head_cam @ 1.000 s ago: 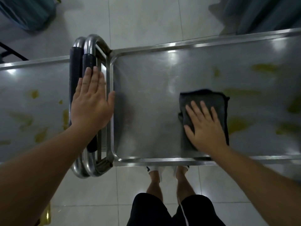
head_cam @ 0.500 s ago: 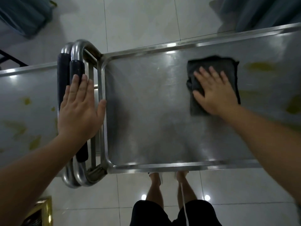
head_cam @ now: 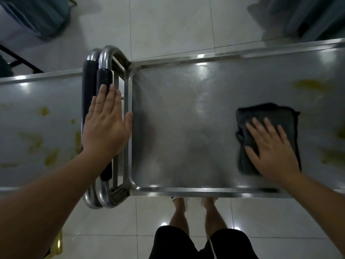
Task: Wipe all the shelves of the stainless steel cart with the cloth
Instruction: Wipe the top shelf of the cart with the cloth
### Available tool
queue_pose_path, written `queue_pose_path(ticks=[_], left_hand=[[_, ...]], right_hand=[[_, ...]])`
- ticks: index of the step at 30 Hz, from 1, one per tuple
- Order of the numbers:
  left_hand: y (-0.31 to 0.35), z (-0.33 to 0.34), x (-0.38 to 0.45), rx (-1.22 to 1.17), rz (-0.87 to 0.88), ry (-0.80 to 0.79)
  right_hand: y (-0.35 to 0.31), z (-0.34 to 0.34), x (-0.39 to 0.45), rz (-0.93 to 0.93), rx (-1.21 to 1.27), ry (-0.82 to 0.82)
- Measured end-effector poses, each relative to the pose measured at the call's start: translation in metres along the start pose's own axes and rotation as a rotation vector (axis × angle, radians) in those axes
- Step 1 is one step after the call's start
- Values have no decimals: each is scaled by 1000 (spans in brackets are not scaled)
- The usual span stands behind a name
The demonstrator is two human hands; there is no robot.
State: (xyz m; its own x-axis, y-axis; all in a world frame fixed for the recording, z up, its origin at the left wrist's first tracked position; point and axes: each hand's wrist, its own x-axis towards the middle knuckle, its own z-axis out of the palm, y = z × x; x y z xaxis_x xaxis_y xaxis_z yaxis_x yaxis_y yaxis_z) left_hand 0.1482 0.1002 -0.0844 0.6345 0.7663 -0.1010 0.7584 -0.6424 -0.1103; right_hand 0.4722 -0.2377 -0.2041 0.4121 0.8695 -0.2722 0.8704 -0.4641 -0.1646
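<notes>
1. The right hand (head_cam: 274, 152) lies flat with straight, slightly spread fingers pressing down on the dark cloth (head_cam: 268, 116) — nothing is curled round it, the palm simply pins it to the metal.
2. The left hand (head_cam: 106, 126) is also flat and open, fingers straight and close together, resting on the black padded handle (head_cam: 104, 77) of the cart, with the thumb reaching to the shelf's raised rim.
3. The cloth is a dark grey, soft-looking folded rectangle; it sits on the right part of the top shelf (head_cam: 177, 128), nearer the front edge than the back.
4. The shelf is brushed stainless steel, shallow like a tray, with rounded corners and a raised rim; it is glossy and throws back ceiling lights.
5. Yellowish smears (head_cam: 309, 85) mark the steel to the right of the cloth.
6. A second steel surface (head_cam: 37, 109) to the left of the handle carries similar yellow blotches.
7. The handles are bent chrome tubes with black sleeves.
8. Both forearms reach forward from the lower corners — bare, wrists nearly straight.
9. Below the shelf, pale glossy floor tiles (head_cam: 168, 25) and the person's legs (head_cam: 179, 212) show.
</notes>
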Motion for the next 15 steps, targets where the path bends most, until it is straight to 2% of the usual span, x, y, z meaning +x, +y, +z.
queue_pose_path(ticks=[3, 7, 10, 15], left_hand=[[-1, 1, 0, -17, 7, 2], [-3, 4, 1, -26, 15, 14], [-4, 5, 1, -34, 11, 9], [-4, 3, 1, -45, 12, -7]], right_hand=[[9, 21, -70, 15, -36, -19], [-24, 27, -71, 164, -15, -19], [-106, 43, -54, 190, 27, 50], [-280, 66, -15, -20, 143, 69]])
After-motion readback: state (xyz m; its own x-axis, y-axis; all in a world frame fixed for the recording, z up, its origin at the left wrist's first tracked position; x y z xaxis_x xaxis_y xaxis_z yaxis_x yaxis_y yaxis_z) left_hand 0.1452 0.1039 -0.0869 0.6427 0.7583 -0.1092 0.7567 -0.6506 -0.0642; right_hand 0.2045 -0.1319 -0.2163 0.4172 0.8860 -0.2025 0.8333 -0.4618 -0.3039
